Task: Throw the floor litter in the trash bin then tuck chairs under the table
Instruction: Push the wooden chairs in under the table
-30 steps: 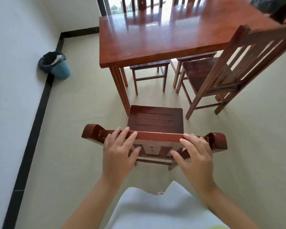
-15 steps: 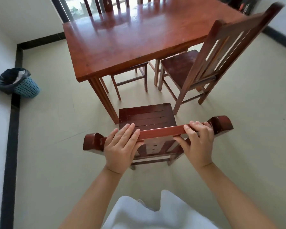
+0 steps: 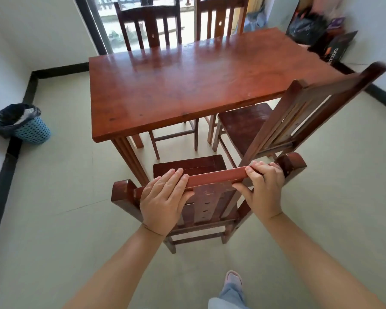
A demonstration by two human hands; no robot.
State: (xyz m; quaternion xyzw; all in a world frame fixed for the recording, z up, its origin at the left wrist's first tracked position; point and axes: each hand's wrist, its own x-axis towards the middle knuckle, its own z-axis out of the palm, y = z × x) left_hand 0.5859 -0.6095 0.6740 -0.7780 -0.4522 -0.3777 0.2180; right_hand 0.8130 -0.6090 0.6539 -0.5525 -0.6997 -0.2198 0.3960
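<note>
A dark red wooden chair [image 3: 212,177] stands in front of me, its seat just short of the near left leg of the red-brown table [image 3: 187,85]. My left hand [image 3: 163,201] grips the left part of the chair's top rail. My right hand [image 3: 263,188] grips the right part of the same rail. A second chair [image 3: 303,117] stands pulled out at the table's right side, its back tilted toward me. A blue trash bin [image 3: 25,128] with a black liner sits against the left wall.
Two more chairs [image 3: 149,25] stand tucked at the table's far side before a glass door. Dark bags and a box [image 3: 334,45] lie in the far right corner. A black skirting strip [image 3: 7,166] runs along the walls. My slippered foot [image 3: 233,279] is on the floor.
The chair has slid forward toward the table between my hands, its seat now close to the table leg. My view has lifted, showing the far chairs and the door.
</note>
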